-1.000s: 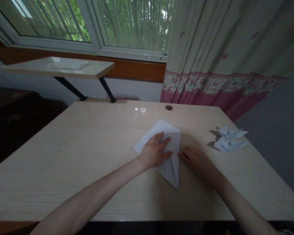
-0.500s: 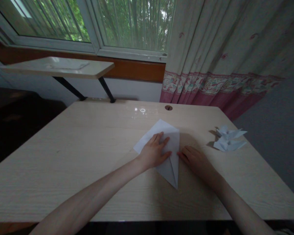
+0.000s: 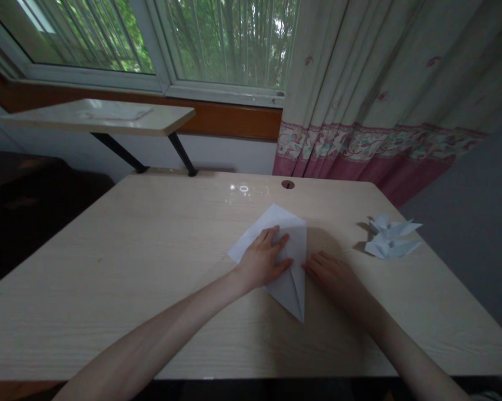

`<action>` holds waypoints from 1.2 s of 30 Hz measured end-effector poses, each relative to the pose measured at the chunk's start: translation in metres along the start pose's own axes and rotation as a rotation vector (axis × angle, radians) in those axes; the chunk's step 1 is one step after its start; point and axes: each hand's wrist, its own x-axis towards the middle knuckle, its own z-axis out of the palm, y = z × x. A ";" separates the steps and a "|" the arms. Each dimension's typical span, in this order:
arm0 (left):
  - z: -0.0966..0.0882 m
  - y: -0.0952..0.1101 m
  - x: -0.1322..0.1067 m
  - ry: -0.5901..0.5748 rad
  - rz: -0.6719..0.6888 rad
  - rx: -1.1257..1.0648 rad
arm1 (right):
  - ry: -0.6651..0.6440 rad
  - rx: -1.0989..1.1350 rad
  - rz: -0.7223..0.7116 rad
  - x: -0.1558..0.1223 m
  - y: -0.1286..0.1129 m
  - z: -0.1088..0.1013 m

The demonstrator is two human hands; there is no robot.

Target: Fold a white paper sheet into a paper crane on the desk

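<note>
A white sheet of paper [image 3: 290, 284], folded to a kite-like shape with its point toward me, lies on the light wooden table [image 3: 150, 262]. My left hand [image 3: 262, 260] rests flat on the paper's left half, fingers stretched out. My right hand [image 3: 332, 273] lies on the table at the paper's right edge, fingertips touching the fold, fingers extended and holding nothing.
Two folded white paper figures [image 3: 390, 238] sit near the table's right edge. A cable hole [image 3: 288, 184] is at the table's back. Behind stand a small raised shelf [image 3: 104, 116] on dark legs, a window [image 3: 217, 44] and a patterned curtain [image 3: 384, 94].
Almost nothing differs. The view has shifted very slightly; both hands stay on the paper in the same places.
</note>
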 end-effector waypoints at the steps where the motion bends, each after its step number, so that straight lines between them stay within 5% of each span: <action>1: 0.000 0.000 0.000 -0.003 -0.002 0.001 | -0.010 0.001 -0.015 -0.001 -0.002 -0.002; 36: 0.003 0.000 0.000 -0.020 -0.009 0.001 | -0.125 0.250 0.084 -0.046 -0.059 -0.005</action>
